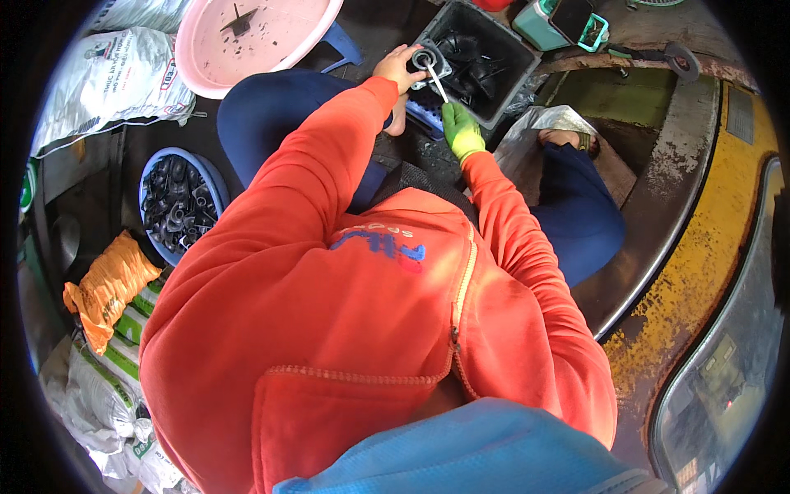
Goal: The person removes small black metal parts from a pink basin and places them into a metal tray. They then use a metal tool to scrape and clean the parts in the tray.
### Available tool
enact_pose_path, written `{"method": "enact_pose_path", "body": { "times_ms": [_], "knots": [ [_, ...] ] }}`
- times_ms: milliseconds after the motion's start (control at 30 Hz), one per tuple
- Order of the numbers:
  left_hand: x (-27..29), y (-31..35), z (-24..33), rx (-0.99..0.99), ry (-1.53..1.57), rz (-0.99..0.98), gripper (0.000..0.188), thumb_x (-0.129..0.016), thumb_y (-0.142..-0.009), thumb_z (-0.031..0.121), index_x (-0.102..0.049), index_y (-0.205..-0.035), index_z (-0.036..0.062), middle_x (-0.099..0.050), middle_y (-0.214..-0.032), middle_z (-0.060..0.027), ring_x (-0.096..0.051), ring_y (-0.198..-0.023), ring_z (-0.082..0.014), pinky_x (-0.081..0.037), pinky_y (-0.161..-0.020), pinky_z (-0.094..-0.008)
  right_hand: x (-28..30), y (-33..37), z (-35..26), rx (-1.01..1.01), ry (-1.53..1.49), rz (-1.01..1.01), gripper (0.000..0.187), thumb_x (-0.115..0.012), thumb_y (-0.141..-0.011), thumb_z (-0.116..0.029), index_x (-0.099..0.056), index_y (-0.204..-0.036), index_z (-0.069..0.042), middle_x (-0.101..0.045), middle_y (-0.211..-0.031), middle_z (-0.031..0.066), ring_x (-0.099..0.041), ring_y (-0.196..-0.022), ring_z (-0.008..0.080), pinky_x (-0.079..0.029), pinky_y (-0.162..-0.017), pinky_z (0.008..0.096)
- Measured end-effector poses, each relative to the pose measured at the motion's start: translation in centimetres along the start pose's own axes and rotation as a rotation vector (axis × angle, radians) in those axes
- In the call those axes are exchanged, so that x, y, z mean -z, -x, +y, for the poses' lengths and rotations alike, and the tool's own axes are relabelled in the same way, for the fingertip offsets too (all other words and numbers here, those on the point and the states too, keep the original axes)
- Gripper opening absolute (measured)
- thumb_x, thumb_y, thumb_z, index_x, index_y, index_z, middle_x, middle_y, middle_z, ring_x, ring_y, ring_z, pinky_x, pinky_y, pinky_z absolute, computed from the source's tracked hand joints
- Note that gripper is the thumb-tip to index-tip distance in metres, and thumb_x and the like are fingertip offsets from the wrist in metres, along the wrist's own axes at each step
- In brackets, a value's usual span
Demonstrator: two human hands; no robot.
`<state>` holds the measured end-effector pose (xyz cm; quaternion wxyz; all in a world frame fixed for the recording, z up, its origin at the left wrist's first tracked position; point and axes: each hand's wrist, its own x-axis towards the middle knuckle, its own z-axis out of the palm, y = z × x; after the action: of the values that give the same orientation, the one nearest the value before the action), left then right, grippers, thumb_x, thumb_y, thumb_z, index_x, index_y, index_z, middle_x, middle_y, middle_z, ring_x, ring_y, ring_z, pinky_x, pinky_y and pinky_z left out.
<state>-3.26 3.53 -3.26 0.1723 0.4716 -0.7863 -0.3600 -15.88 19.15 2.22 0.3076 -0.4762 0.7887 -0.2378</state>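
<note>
My bare left hand (398,69) is closed on a small grey part with a round opening (442,62), held at the near left corner of a dark crate (522,76). In my right hand (462,130), which wears a green glove, is a thin metal rod-shaped tool (438,84). Its far end reaches the part's round opening; I cannot make out whether the tip is inside. The glove hides the tool's handle end. Several black pieces (471,69) lie in the crate.
A pink basin (193,49) with a dark bladed piece stands at the far left. Nearer is a blue basket (218,183) of black parts. Sacks (123,74) and an orange bag (111,284) line the left. A teal box (539,25) sits far right; a rusty yellow panel (687,272) borders the right.
</note>
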Motion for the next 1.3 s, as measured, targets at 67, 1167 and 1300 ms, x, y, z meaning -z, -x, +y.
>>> {"method": "enact_pose_path", "body": {
  "times_ms": [67,1167,1300],
  "knots": [
    [0.0,0.0,0.0,0.003,-0.018,-0.022,0.069,-0.074,-0.071,0.045,-0.05,-0.131,0.0208,-0.042,-0.139,-0.0189,-0.04,-0.129,-0.0318,-0.032,-0.107,-0.0366,-0.1,0.0,-0.1,-0.053,0.024,-0.009,0.032,-0.039,-0.095,-0.036,-0.053,-0.1,-0.007,-0.06,-0.096,0.0229,-0.056,-0.09,0.0436,-0.044,-0.073,0.0492],
    [-0.6,0.5,-0.4,-0.074,-0.015,0.033,0.07,-0.075,-0.069,0.048,-0.052,-0.128,0.0192,-0.045,-0.135,-0.0218,-0.041,-0.128,-0.033,-0.036,-0.104,-0.0388,2.0,1.0,-1.3,0.006,0.115,0.066,0.033,-0.038,-0.096,-0.036,-0.054,-0.102,-0.008,-0.062,-0.093,0.0214,-0.059,-0.085,0.0423,-0.045,-0.072,0.049],
    [-0.4,0.4,-0.4,-0.054,0.024,-0.002,0.075,-0.075,-0.068,0.046,-0.049,-0.133,0.0222,-0.04,-0.14,-0.0209,-0.041,-0.128,-0.0333,-0.035,-0.106,-0.038,2.1,1.0,-0.9,0.04,0.093,0.075,0.038,-0.036,-0.096,-0.04,-0.055,-0.103,-0.009,-0.062,-0.098,0.0211,-0.058,-0.088,0.0422,-0.045,-0.076,0.05]
  ]
}}
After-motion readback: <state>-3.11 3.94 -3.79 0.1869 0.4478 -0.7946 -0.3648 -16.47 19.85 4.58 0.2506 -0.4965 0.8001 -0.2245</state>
